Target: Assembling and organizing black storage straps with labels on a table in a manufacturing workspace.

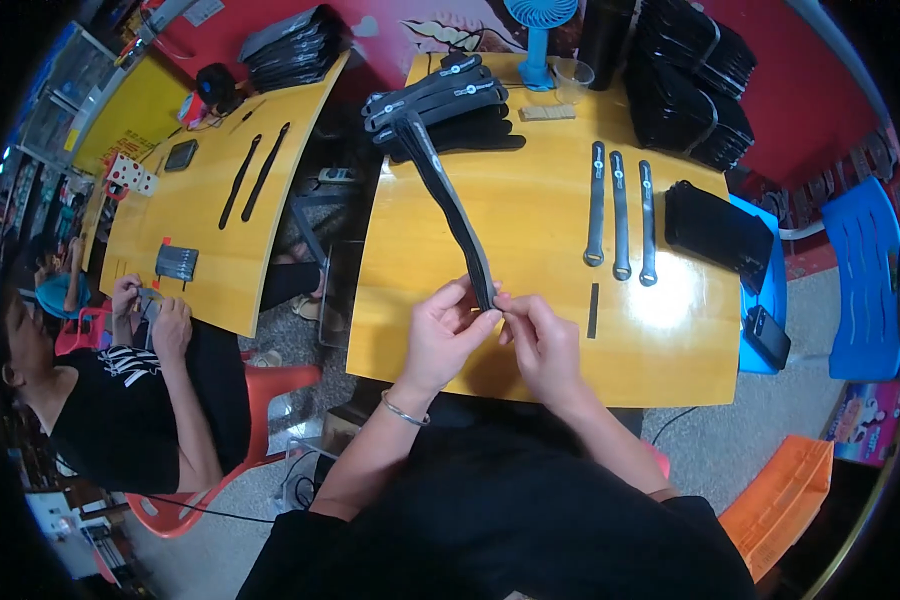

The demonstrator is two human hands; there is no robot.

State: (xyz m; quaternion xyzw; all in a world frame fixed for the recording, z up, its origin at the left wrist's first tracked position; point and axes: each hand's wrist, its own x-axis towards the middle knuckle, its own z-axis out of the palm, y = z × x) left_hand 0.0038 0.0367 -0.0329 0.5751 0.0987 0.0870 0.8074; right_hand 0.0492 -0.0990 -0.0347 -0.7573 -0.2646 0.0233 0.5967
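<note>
A long black and grey strap (452, 208), or a few lying together, stretches from the pile towards me. My left hand (442, 335) is closed round its near end. At that same end my right hand (547, 345) is closed, thumb and forefinger pinched together; what lies between the fingertips is partly hidden. The strap's far end rests against a pile of similar straps (455, 95) at the back left of the table. Three grey straps (620, 215) with rounded ends lie side by side to the right. A short black strip (593, 311) sits near my right hand.
On the yellow table (540, 230) stand a blue fan (537, 45), a clear cup (572, 78), black bundles (690, 85) and a black pouch (720, 230). A phone (767, 335) lies on a blue stool. Leftward, a person (120, 410) works at another table (210, 190).
</note>
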